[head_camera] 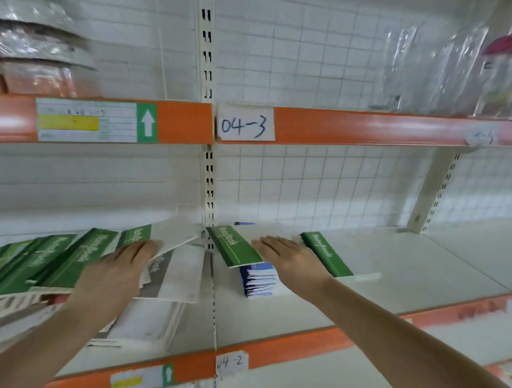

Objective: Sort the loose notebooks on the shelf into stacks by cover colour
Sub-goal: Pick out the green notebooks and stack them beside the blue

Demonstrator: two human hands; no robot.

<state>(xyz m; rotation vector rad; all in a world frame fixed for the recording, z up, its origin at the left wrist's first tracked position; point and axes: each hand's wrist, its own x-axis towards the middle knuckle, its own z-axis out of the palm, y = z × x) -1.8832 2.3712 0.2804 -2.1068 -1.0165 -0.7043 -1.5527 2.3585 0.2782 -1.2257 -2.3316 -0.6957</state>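
Several green-and-white notebooks (pixel 58 259) lie fanned out on the left part of the white shelf (pixel 420 272). My left hand (pixel 115 276) lies on them, its fingertips on a white cover with a green band (pixel 172 234). A grey-and-white notebook (pixel 173 275) shows underneath. Right of the upright post a stack of blue notebooks (pixel 259 281) stands on the shelf with a green-banded notebook (pixel 235 246) on top. My right hand (pixel 290 259) rests flat on that stack, fingers straight. Another green-banded notebook (pixel 326 254) lies just right of the hand.
The slotted upright post (pixel 210 192) splits the shelf bay. An orange shelf edge (pixel 367 129) with a "04-3" label runs overhead; plastic-wrapped goods (pixel 445 69) sit above it. The lower orange edge (pixel 287 348) carries a "04-2" label. A bracket (pixel 434 194) stands at right.
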